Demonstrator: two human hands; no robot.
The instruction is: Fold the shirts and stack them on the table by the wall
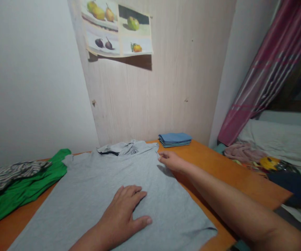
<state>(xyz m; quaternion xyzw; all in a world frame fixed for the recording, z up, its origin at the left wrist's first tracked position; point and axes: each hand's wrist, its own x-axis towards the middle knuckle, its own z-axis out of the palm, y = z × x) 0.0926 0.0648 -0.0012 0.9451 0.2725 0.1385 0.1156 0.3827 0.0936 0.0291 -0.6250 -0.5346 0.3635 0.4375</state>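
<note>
A light grey T-shirt [87,195] lies spread over the orange table, its collar at the far end and a small dark round print near the neck. My left hand [126,209] rests flat on the middle of the shirt, fingers stretched out and thumb apart. At the shirt's far right, by the sleeve, my right hand [168,160] pinches the edge of the cloth between thumb and fingers. The lower hem of the shirt runs out of view at the bottom.
Left of the shirt lie a green garment [35,188] and a striped one [12,174]. A folded blue cloth stack [175,139] sits at the table's back edge. The orange table [231,184] ends near piled clothes at right. A wall with fruit pictures [119,31] stands behind.
</note>
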